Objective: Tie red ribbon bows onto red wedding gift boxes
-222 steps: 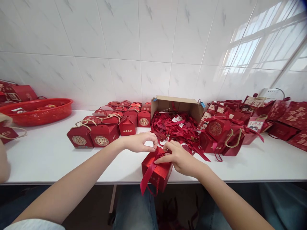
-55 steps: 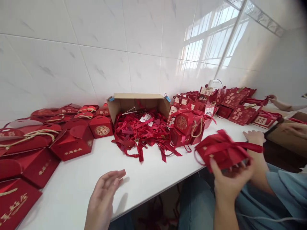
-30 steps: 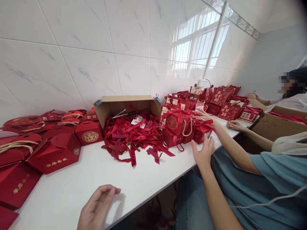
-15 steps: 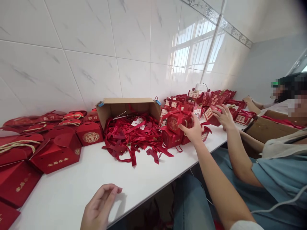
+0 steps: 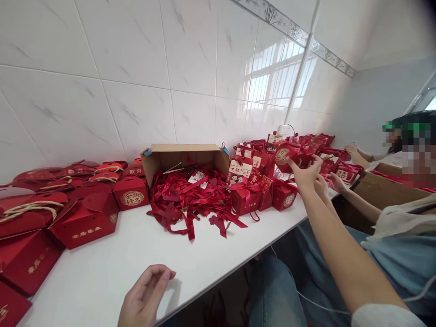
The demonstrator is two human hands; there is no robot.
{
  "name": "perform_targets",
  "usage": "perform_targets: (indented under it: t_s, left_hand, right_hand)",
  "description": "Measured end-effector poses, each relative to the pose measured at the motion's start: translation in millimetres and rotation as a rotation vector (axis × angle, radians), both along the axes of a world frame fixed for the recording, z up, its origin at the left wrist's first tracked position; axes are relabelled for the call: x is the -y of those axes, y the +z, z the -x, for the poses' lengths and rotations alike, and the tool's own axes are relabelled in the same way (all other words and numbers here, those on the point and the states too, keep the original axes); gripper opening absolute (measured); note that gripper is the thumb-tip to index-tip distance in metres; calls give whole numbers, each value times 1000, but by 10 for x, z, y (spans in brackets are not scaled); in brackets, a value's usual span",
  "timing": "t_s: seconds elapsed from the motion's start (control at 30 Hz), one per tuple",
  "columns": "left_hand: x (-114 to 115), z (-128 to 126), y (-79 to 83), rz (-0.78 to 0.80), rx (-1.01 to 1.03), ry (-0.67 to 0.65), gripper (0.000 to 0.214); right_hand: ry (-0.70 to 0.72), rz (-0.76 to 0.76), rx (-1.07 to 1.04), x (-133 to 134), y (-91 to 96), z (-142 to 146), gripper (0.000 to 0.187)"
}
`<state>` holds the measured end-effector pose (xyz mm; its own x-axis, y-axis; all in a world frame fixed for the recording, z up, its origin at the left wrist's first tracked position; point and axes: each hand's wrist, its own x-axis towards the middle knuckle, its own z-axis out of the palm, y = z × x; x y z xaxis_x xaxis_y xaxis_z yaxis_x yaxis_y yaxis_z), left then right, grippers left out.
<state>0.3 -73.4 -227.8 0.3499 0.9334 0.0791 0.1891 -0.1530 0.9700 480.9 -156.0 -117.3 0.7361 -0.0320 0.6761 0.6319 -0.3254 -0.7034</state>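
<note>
My right hand (image 5: 305, 176) reaches far out to the right and grips a red gift box with a round gold emblem (image 5: 285, 155), held up above the pile of red boxes and bags (image 5: 316, 145) against the wall. Below the raised box, small ribbon-tied red boxes (image 5: 245, 198) stand on the white table (image 5: 190, 259). My left hand (image 5: 146, 297) rests at the table's near edge, fingers loosely curled and apart, holding nothing.
A cardboard box (image 5: 185, 155) lies on its side with red ribbons (image 5: 190, 200) spilling out. Red handled boxes (image 5: 85, 218) crowd the left. A co-worker in a blue top (image 5: 402, 259) sits close on my right, a hand (image 5: 337, 181) near the pile; another person sits beyond.
My right hand took hold of the gold-emblem box in the ribbon-tied cluster, lifted it and carried it right toward the far pile. My left hand stayed at the table edge.
</note>
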Motion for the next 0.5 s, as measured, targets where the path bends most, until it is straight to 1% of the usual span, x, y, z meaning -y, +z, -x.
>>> perform_targets:
  t_s: [0.07, 0.13, 0.2, 0.23, 0.27, 0.33, 0.4, 0.43, 0.5]
  left_hand:
    - [-4, -11, 10, -7, -11, 5, 43]
    - [1, -30, 30, -12, -7, 28, 47]
    - [15, -53, 55, -14, 10, 60, 50]
    - [25, -62, 67, -13, 20, 75, 52]
    - [36, -68, 78, -12, 29, 84, 52]
    - [56, -72, 97, -9, 34, 87, 50]
    - [70, -71, 112, -5, 29, 76, 47]
    - [74, -71, 119, -4, 26, 72, 46]
    - [75, -73, 130, -4, 29, 76, 46]
  right_hand:
    - [9, 47, -31, -135, 27, -56, 82]
    - [33, 102, -72, -255, 27, -93, 85]
    - [68, 199, -154, -342, -32, -113, 90]
    - [89, 256, -208, -370, -85, -116, 90]
    - [111, 313, -263, -389, -147, -114, 86]
    - [150, 404, -343, -404, -271, -96, 67]
    - [161, 435, -355, -400, -340, -61, 50]
    - [150, 427, -337, -394, -340, -36, 45]
    - [112, 375, -259, -382, -268, 37, 44]
